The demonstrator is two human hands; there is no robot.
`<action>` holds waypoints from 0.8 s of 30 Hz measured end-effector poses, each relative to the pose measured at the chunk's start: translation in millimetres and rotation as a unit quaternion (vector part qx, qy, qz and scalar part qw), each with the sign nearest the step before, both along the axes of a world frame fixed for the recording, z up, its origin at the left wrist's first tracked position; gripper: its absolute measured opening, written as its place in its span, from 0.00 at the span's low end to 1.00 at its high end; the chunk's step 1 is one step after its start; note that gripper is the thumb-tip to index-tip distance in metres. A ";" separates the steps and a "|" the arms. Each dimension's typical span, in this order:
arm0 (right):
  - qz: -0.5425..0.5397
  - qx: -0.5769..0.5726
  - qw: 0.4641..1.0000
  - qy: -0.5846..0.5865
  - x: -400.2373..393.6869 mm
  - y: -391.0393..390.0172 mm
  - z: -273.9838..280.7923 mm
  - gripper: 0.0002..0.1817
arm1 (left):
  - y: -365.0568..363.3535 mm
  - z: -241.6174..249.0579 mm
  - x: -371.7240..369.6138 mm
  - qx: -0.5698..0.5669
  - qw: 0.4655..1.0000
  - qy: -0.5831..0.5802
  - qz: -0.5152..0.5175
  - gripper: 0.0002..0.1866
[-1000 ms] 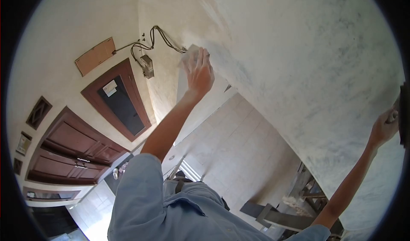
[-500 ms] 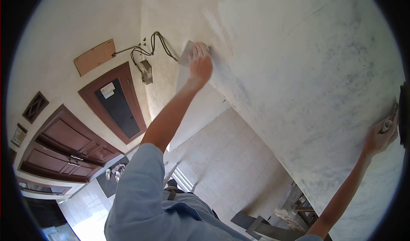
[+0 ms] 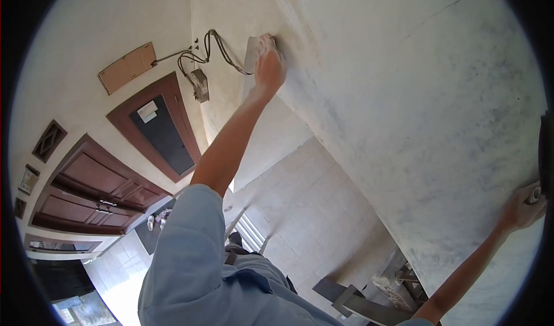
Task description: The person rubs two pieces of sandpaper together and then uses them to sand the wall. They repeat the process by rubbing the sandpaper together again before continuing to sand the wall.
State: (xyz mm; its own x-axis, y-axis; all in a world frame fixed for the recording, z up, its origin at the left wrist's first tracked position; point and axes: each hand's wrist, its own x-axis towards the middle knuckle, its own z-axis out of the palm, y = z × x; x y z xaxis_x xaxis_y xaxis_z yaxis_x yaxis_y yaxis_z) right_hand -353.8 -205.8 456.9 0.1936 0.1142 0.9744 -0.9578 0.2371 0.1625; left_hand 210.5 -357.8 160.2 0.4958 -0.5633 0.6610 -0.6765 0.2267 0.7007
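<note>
My left hand (image 3: 269, 66) reaches up to the pale wall (image 3: 392, 112) and grips a flat grey plate (image 3: 250, 56), which lies against the wall surface beside the hanging cables. At the far right my right hand (image 3: 519, 209) is closed round a tool handle (image 3: 535, 195) with a round, pale end. A dark shape at the right edge of the view, beside that hand, is cut off and hard to make out. Grey smudges mark the wall between the two hands.
Dark cables (image 3: 222, 51) run to a small metal box (image 3: 200, 86). A brown-framed window (image 3: 164, 135), double doors (image 3: 104, 190) and a cardboard panel (image 3: 127, 67) are at left. Below are floor tiles (image 3: 300, 181) and a wooden stand (image 3: 404, 277) at the wall's base.
My left hand has moved a little upward in view with the plate. My right hand has gone down along the right side. The view itself has shifted slightly.
</note>
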 end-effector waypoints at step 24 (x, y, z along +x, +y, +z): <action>-0.023 0.000 1.000 0.014 -0.7 11.6 -3.0 0.20 | 5.3 -34.5 -27.2 -0.113 0.990 -0.049 0.070 0.20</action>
